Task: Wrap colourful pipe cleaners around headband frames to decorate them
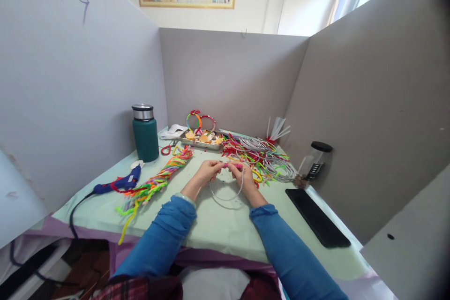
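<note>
My left hand [208,171] and my right hand [245,177] meet over the middle of the table, fingers closed in a pinch. Between them they hold a thin grey hoop [225,199], whose lower part hangs down toward the tabletop. Bright pink fuzzy material [237,166], which looks like pipe cleaner, covers the top of the hoop at my fingertips. How far it wraps is hidden by the fingers. Left of my hands lies a twisted bundle of multicoloured pipe cleaners [165,173]. A heap of grey hoops [281,166] lies to the right, mixed with coloured pieces.
A blue glue gun [119,183] with a cord lies at left, below a green bottle [146,139]. Red-handled scissors [166,150] and a metal tray [202,145] with ornaments stand behind. At right are a black phone [316,218] and a clear jar [318,159]. Partitions enclose three sides.
</note>
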Motion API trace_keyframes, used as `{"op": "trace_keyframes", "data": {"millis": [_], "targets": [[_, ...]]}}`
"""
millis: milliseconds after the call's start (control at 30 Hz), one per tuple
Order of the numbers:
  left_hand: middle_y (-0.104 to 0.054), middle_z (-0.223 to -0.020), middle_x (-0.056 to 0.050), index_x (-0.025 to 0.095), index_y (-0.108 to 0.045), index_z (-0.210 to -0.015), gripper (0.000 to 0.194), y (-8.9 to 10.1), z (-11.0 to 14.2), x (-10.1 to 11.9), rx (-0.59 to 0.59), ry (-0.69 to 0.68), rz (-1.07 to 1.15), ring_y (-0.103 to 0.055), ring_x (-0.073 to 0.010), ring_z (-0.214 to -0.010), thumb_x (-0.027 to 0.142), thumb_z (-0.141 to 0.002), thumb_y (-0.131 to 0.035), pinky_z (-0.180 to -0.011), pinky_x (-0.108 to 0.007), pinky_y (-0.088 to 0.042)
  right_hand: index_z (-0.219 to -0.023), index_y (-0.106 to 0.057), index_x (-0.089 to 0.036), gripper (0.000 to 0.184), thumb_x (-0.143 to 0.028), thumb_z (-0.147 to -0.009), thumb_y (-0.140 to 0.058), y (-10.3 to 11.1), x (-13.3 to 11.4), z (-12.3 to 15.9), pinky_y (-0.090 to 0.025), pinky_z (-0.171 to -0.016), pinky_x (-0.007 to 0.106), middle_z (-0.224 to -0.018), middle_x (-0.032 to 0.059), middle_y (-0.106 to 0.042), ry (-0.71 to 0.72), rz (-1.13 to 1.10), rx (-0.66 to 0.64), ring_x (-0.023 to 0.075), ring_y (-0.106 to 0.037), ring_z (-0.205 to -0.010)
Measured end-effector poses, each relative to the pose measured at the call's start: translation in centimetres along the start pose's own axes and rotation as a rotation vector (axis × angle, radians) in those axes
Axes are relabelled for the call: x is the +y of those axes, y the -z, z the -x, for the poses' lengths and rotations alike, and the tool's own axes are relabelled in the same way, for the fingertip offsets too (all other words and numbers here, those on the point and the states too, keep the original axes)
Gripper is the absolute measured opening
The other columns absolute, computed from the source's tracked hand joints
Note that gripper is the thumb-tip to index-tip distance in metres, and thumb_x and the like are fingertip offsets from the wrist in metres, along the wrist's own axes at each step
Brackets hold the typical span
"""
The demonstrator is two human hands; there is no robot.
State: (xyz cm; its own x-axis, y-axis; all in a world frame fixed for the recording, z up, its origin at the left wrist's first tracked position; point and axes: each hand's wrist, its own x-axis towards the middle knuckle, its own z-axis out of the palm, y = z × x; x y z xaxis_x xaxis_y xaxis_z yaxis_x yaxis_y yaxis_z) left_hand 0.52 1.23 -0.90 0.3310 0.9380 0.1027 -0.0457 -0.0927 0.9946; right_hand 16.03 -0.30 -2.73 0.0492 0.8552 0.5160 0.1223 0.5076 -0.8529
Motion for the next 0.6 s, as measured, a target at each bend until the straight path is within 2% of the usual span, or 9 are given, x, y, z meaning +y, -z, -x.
{"op": "trace_keyframes", "data": {"millis": [300, 433, 600], "targets": [[-0.050, -0.054, 0.004, 0.011, -0.066, -0.079, 0.037, -0.10, -0.04, 0.02, 0.067, -0.090, -0.245, -0.032, -0.0035, -0.037, 0.047, -0.067, -0.064, -0.038, -0.020, -0.023, -0.074, -0.066, -0.013, 0.036, -0.048, -0.073, -0.060, -0.09, -0.35, -0.06, -0.034, -0.044, 0.022, -0.057, 0.0008, -0.053, -0.027, 0.012, 0.017, 0.0092, -0.041, -0.046], [-0.055, -0.053, 0.002, 0.012, -0.068, -0.073, 0.028, -0.16, 0.16, 0.22, 0.125, -0.205, -0.413, -0.040, -0.0069, -0.046, 0.040, -0.070, -0.062, -0.047, -0.020, -0.030, -0.073, -0.066, -0.013, 0.038, -0.051, -0.073, -0.060, -0.15, -0.24, -0.09, -0.033, -0.044, 0.023, -0.055, 0.0002, -0.053, -0.043, 0.017, 0.026, 0.0096, -0.041, -0.045], [-0.062, -0.059, 0.000, 0.015, -0.072, -0.077, 0.021, -0.05, 0.36, 0.21, 0.156, -0.344, -0.656, -0.047, -0.0093, -0.053, 0.032, -0.076, -0.059, -0.055, -0.020, -0.033, -0.075, -0.067, -0.012, 0.042, -0.053, -0.072, -0.060, -0.18, 0.10, -0.11, -0.033, -0.045, 0.023, -0.055, 0.0007, -0.055, -0.041, 0.055, 0.040, 0.0101, -0.042, -0.046]]}}
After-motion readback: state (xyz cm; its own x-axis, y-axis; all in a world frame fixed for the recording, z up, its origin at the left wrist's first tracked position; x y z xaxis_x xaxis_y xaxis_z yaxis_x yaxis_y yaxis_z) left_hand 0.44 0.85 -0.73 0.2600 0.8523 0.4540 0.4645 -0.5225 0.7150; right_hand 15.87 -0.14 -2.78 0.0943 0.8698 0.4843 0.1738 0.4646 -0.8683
